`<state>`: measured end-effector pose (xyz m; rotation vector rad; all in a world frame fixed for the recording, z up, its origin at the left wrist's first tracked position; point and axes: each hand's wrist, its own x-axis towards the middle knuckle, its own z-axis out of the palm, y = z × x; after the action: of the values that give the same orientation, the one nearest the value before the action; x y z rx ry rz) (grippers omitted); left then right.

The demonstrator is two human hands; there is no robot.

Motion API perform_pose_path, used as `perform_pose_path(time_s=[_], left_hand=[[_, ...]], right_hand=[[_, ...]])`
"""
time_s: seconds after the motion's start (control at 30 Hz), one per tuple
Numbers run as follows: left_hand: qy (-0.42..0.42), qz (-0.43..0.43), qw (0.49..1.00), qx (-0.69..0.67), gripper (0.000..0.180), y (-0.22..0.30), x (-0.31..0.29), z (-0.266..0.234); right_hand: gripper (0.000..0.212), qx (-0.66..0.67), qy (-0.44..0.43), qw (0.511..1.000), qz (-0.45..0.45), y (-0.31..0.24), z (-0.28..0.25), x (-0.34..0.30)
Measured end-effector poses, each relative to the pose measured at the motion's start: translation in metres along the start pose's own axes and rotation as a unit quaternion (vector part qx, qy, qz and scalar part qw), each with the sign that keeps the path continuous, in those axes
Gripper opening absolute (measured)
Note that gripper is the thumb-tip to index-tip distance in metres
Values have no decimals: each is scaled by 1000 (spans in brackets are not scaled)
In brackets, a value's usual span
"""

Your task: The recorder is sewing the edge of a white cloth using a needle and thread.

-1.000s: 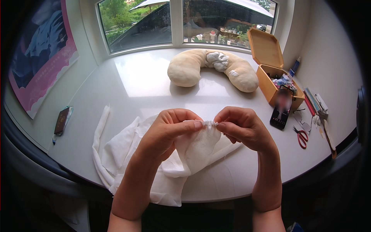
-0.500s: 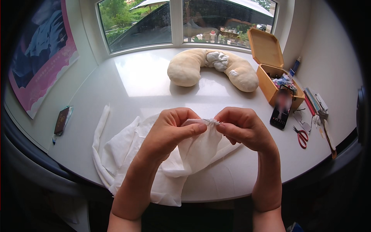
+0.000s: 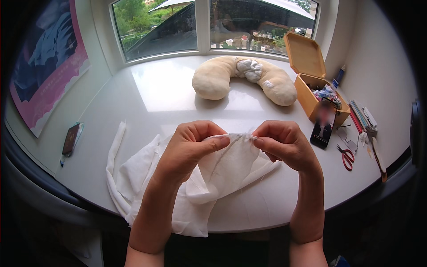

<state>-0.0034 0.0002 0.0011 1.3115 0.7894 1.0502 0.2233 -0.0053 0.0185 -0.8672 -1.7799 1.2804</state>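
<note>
A thin white cloth [image 3: 231, 164] hangs between my two hands, its upper edge drawn out above the table. My left hand [image 3: 195, 144] pinches that edge between thumb and forefinger. At the other end of the stretch, my right hand [image 3: 282, 144] grips the edge in the same way, where the fabric is slightly bunched. A thin dark line, perhaps a thread or seam, curves down the cloth from the edge. The rest of the fabric lies crumpled on the table beneath and left of my hands, with a long rolled strip at its left side.
On the white table [image 3: 147, 111], a cream U-shaped pillow [image 3: 215, 80] with white stuffing showing lies near the window. At right are an open wooden box [image 3: 307, 93], a phone [image 3: 324, 127], red-handled pliers [image 3: 347, 159] and several tools. A dark booklet [image 3: 71, 139] lies far left.
My hands have drawn apart, the left one moving left and the right one slightly right. The cloth's gathered edge has spread into a straighter line.
</note>
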Motion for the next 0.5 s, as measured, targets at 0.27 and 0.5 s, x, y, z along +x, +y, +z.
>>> perform_pose_path(time_s=[0.27, 0.5], left_hand=[[0, 28, 999, -39, 13, 0, -1, 5], [-8, 21, 999, -38, 15, -1, -2, 4]], right_hand=[[14, -13, 5, 1000, 13, 1, 5, 2], [14, -30, 10, 999, 17, 2, 7, 2]])
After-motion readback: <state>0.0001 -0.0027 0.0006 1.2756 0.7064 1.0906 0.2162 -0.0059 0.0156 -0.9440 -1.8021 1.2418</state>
